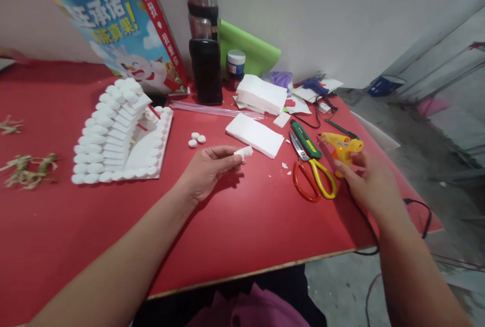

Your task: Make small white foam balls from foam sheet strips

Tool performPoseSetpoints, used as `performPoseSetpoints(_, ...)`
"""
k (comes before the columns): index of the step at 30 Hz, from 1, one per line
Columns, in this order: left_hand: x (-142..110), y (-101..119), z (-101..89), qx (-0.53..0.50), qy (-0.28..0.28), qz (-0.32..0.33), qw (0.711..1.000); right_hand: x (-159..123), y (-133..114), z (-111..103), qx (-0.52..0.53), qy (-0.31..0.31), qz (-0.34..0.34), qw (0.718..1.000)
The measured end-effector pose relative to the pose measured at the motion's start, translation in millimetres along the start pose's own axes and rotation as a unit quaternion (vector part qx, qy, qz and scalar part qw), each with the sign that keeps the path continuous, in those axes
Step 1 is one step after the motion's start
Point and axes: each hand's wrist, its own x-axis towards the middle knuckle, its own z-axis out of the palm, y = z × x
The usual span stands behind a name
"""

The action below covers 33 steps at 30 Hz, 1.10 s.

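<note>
My left hand (214,168) is closed, pinching a small white strip (246,151) between thumb and fingers above the table. At the right, my right hand (369,180) has its fingers round the handle of a yellow glue gun (341,145), whose nozzle points left. Scissors (312,180) with one red and one yellow handle lie beside the glue gun, touching a green utility knife (305,137). Between my hands is a stack of folded white sheets (255,134). Several small white discs (197,139) sit just behind my left hand.
A white model built of discs and steps (117,140) stands at the left, near dried-straw bits (32,170). Behind are a printed box (125,29), a black case (205,72), a jar (235,62) and more white sheets (261,93). The glue gun's cord (364,211) hangs over the table edge.
</note>
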Motion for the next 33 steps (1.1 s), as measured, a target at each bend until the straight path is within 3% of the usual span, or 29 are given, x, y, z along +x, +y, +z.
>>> performPoseSetpoints(2, 0, 0, 1.1, 0.002, -0.001, 0.001, 1.000, -20, -27, -23, -0.103, 0.093, -0.065, 0.988)
performPoseSetpoints(4, -1, 0, 2.0, 0.006, -0.001, -0.001, 1.000, -33, -65, -39, -0.032, 0.170, -0.106, 0.979)
performPoseSetpoints(5, -1, -1, 2.2, 0.009, -0.002, -0.004, 1.000, -35, -85, -42, 0.035, 0.164, -0.124, 0.978)
performPoseSetpoints(7, -1, -2, 2.0, 0.015, -0.007, -0.007, 1.000, -28, -121, -33, 0.174, 0.075, -0.155, 0.970)
performPoseSetpoints(9, -2, -2, 1.0, 0.024, -0.019, -0.008, 1.000, -13, -148, -8, 0.328, -0.060, -0.094, 0.938)
performPoseSetpoints(11, -3, -2, -0.3, 0.036, -0.025, -0.011, 0.999, 3, -164, 24, 0.483, -0.196, 0.007, 0.853)
performPoseSetpoints(14, -5, 0, -1.3, 0.050, -0.021, -0.020, 0.998, 13, -175, 62, 0.608, -0.309, 0.126, 0.720)
performPoseSetpoints(15, -6, 0, -1.0, 0.054, -0.022, -0.013, 0.998, 11, -176, 69, 0.631, -0.319, 0.134, 0.694)
performPoseSetpoints(17, -7, 0, 0.3, 0.065, -0.029, 0.004, 0.997, 5, -175, 75, 0.661, -0.320, 0.129, 0.666)
performPoseSetpoints(21, -8, -2, 3.2, 0.088, -0.030, 0.036, 0.995, -4, -171, 72, 0.679, -0.303, 0.113, 0.659)
performPoseSetpoints(33, -4, -5, 1.1, 0.148, -0.020, 0.106, 0.983, -4, -167, 73, 0.663, -0.304, 0.073, 0.680)
